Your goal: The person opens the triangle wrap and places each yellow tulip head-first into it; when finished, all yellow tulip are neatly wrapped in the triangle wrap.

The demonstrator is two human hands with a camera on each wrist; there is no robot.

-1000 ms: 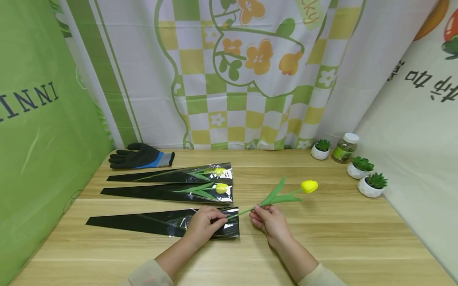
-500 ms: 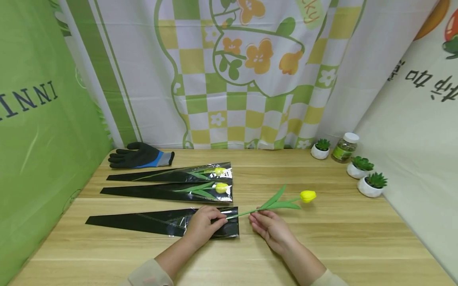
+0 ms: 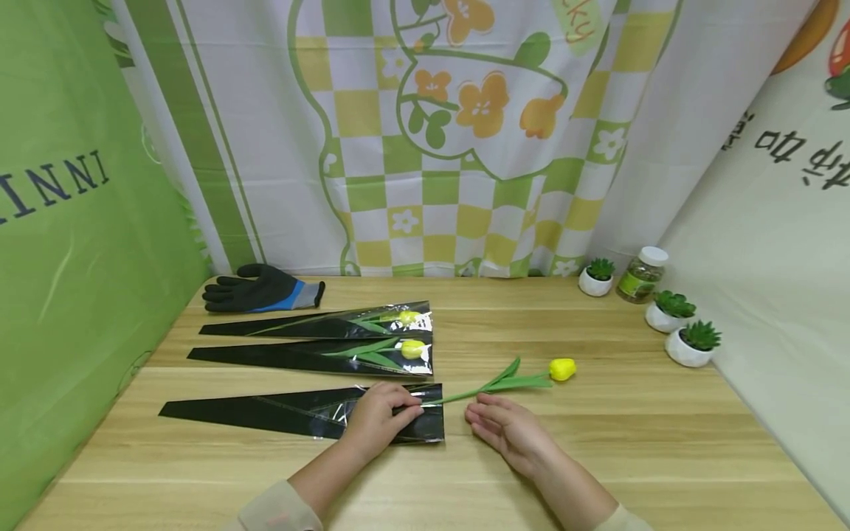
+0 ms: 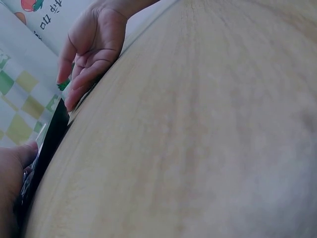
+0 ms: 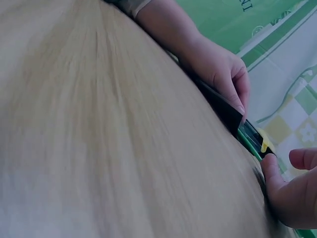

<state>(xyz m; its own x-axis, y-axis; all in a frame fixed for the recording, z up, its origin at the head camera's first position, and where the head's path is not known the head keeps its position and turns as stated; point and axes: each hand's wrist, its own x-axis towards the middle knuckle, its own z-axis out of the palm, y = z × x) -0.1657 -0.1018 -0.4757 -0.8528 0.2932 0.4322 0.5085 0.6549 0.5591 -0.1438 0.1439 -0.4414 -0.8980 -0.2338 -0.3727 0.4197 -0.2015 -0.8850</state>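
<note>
My left hand point(image 3: 381, 419) pinches the open end of the nearest black flower sleeve point(image 3: 252, 411), a long tapering wrapper with a clear front. From that end a yellow tulip point(image 3: 562, 369) sticks out to the right; its stem end lies at the sleeve's mouth by my left fingertips, and its leaves point(image 3: 511, 382) and bloom are outside. Just below the stem is my right hand point(image 3: 511, 431), fingers loosely extended, holding nothing. The right wrist view shows the left hand point(image 5: 223, 74) with thumb and fingers together on the sleeve's edge point(image 5: 230, 116).
Two black sleeves point(image 3: 265, 355), each with a yellow tulip inside, lie farther back. Behind them is a black and blue work glove point(image 3: 262, 290). At the back right stand several potted succulents point(image 3: 690, 345) and a white-lidded jar point(image 3: 640, 276). A patterned curtain point(image 3: 458, 184) hangs behind the table.
My right hand has let go of the tulip's stem and moved slightly down and right. The bloom has sunk toward the table and shifted a little left. My left hand has stayed put.
</note>
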